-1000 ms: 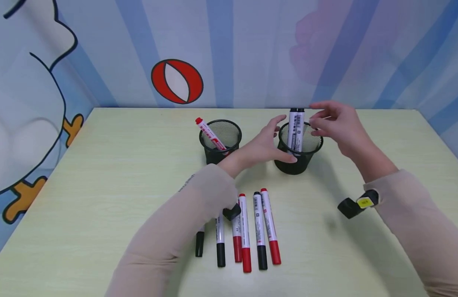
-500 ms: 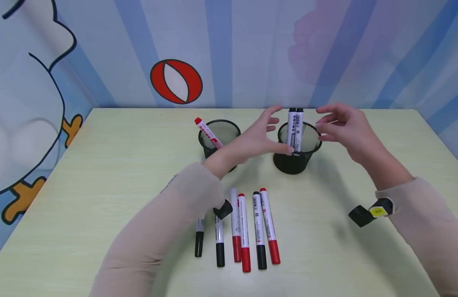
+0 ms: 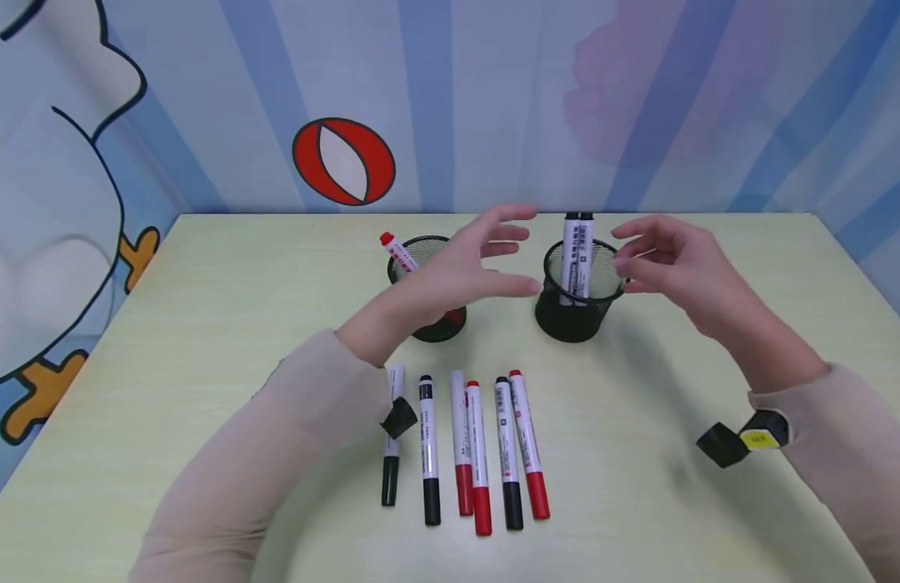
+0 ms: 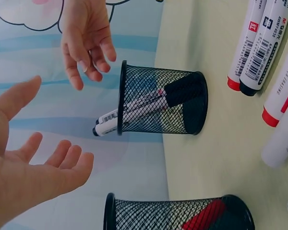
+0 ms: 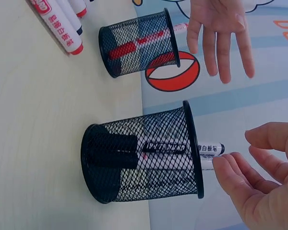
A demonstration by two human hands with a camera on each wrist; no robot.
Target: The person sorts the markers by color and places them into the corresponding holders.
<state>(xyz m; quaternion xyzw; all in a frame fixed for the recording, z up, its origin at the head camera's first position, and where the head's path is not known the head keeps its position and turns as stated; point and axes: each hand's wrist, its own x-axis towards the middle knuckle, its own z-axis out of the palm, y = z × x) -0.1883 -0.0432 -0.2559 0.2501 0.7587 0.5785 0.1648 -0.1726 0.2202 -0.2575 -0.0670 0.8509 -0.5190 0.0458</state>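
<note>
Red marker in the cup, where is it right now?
In the head view, the red marker leans inside the left mesh cup, partly hidden by the left hand; the other cup, holding two black markers, stands to its right.

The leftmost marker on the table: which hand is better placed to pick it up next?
Probably the left hand: nearer that marker and holding nothing. The right hand, also empty, is farther off.
</note>
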